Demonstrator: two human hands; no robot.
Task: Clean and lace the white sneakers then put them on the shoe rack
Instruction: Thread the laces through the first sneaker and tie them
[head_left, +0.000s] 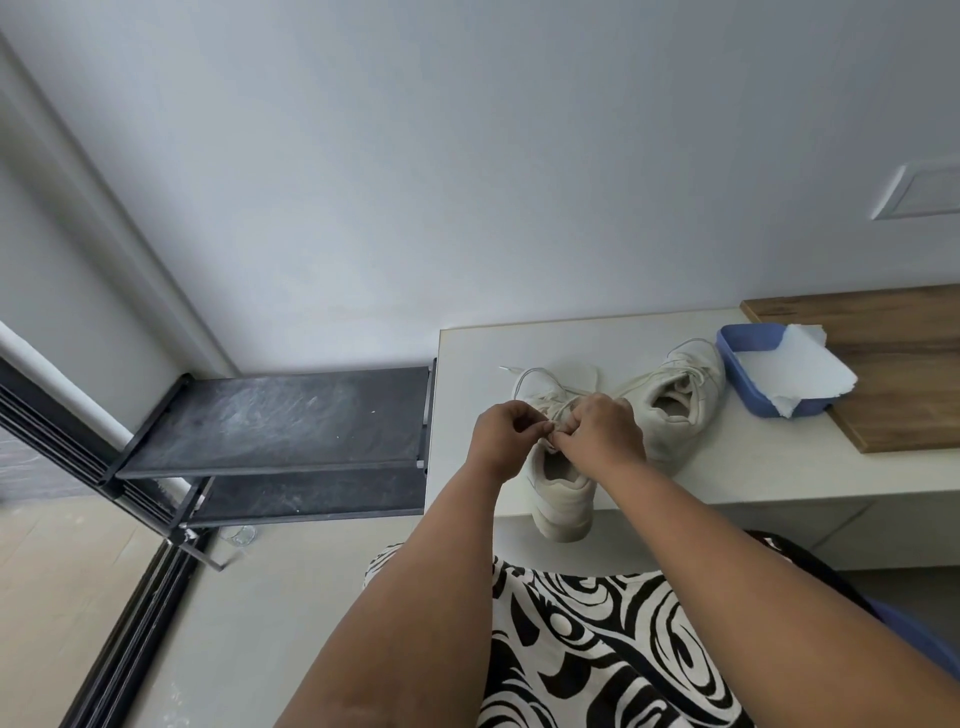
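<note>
Two white sneakers stand on a pale table (779, 467). The near sneaker (561, 493) has its heel hanging over the front edge. Over its tongue, my left hand (506, 434) and my right hand (602, 434) meet, and each pinches the white lace (535, 375), which loops out past the toe. The second sneaker (675, 400) lies to the right, laced, with its opening toward me. The black shoe rack (275, 421) stands left of the table with two bare, dusty shelves.
A blue tray (748, 395) with white paper (800, 369) in it sits right of the sneakers, beside a wooden board (893, 364). A small clear glass (239, 535) stands on the floor by the rack's foot. My patterned skirt fills the lower view.
</note>
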